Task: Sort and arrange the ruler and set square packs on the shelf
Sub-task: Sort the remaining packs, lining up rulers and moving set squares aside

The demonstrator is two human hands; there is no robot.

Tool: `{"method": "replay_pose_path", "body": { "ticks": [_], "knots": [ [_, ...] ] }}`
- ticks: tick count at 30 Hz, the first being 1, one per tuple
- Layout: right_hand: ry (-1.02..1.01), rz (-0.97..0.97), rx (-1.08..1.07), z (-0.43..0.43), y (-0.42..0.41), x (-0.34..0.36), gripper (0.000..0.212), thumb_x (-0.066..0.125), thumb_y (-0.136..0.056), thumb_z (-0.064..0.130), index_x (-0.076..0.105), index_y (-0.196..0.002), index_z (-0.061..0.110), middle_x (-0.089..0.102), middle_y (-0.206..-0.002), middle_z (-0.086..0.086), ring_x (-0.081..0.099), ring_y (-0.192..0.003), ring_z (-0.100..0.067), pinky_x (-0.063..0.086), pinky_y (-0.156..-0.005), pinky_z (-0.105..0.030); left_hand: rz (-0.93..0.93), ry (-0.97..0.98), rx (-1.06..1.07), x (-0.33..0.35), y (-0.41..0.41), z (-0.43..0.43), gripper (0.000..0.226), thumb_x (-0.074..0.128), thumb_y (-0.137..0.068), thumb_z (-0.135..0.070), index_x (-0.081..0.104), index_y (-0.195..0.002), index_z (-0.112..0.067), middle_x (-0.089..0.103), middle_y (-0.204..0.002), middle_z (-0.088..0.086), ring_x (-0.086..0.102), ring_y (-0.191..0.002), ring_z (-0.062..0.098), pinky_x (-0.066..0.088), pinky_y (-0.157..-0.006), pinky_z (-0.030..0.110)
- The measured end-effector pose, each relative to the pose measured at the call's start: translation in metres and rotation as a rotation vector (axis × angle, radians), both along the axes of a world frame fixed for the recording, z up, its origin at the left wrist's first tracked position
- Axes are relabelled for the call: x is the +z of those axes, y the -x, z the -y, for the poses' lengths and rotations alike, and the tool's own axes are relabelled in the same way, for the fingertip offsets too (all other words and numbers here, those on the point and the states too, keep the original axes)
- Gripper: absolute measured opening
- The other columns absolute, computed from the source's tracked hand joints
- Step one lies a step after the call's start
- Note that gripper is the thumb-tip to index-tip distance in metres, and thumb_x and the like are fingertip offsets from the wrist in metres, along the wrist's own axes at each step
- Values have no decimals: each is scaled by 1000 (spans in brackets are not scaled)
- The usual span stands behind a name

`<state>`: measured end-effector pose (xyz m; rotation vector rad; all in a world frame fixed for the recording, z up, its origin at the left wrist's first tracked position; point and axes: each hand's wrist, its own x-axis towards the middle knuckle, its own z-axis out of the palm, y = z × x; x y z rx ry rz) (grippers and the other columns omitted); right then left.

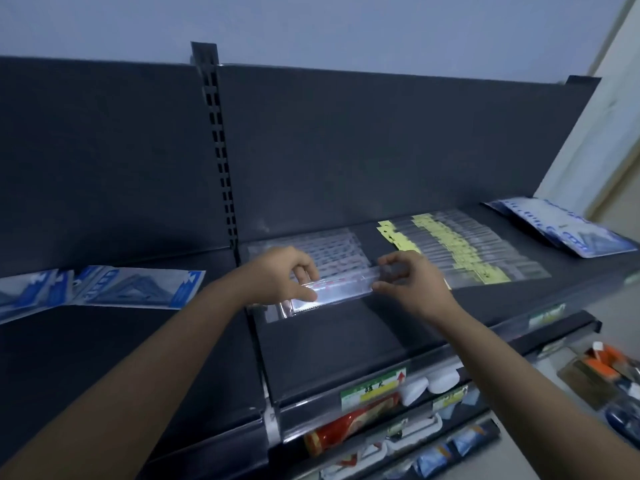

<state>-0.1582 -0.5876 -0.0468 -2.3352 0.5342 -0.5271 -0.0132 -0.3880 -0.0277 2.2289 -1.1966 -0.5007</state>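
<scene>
Bare forearms (166,358), bare hands (284,275)

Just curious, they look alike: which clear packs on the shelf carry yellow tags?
The fanned row of clear packs beyond the right hand; the pile behind the left hand shows no yellow.

We see a dim, blue-tinged scene; a bright glare strikes the clear ruler pack (334,293), the dark shelf (346,341) lies murky, and wide-angle bending and blur soften the edges.

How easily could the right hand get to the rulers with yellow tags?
Probably yes, easily: the right hand sits just beside the yellow-tagged rulers with nothing between, but it holds a clear pack.
</scene>
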Motion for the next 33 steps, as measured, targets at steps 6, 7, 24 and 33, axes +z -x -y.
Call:
{"method": "replay_pose_path", "body": {
  "ticks": [6, 7, 24, 33],
  "knots": [
    [126, -147, 128, 35, -32, -3, 28, 81, -70, 19, 66, -94, 19, 58, -98, 4, 53, -82, -11, 35, -63, -8, 31, -148, 75, -6, -21, 24, 37, 88, -65, -24, 64, -91, -31, 70, -84, -9, 63, -64, 4, 51, -61, 24],
    [143, -179, 162, 40, -35, -4, 28, 80, -71, 18, 66, -94, 20, 58, -99, 4, 52, -85, -10, 33, -63, -9, 47, -182, 83, -6, -23, 26, 40, 89, -63, -23, 64, -94, -28, 69, -85, -8, 64, -69, 8, 52, -64, 25],
    [353, 26, 666, 57, -54, -3, 31, 64, -86, 28, 61, -115, 18, 57, -119, 1, 49, -113, -18, 33, -87, -20, 330, -275, 688, 1, 68, 11, 40, 62, -83, -53, 60, -115, -29, 59, -117, -5, 55, -109, 19, 45, -93, 36],
    [373, 92, 839, -34, -43, 23, 39, 61, -87, 36, 56, -122, 19, 56, -123, -3, 51, -114, -25, 41, -94, -34, 567, -597, 927, 35, 152, -65, 61, 41, -89, -67, 52, -132, -24, 56, -131, 1, 50, -122, 24, 37, -98, 36]
  ]
}}
